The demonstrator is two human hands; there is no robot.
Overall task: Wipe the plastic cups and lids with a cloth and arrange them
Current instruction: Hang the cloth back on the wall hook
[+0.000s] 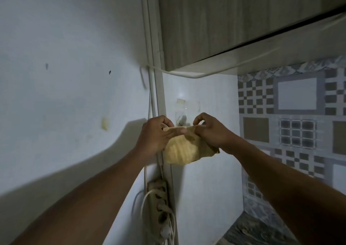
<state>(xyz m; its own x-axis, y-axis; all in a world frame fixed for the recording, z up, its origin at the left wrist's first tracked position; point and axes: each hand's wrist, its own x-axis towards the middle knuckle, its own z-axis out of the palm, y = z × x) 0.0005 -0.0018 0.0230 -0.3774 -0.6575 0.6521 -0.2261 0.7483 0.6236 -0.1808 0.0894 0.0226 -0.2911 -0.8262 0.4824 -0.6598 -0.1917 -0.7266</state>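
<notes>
Fingers (164, 122) of the left hand (155, 136) are curled tight on the top edge of a yellow cloth (180, 150), with the thumb flat across it. The right hand (209, 130) pinches the same edge on the right side. The cloth hangs between both hands, held up in the air in the middle. It looks soft and bumpy, bright yellow below and darker brown at the right corner. Near and low, a power strip (159, 203) with white plugs sits on the wall. Behind the cloth is a clear plastic cup (184, 113), partly hidden. Far right is a checkered tile wall (290, 113). Far up is a wooden cabinet (215, 19).
</notes>
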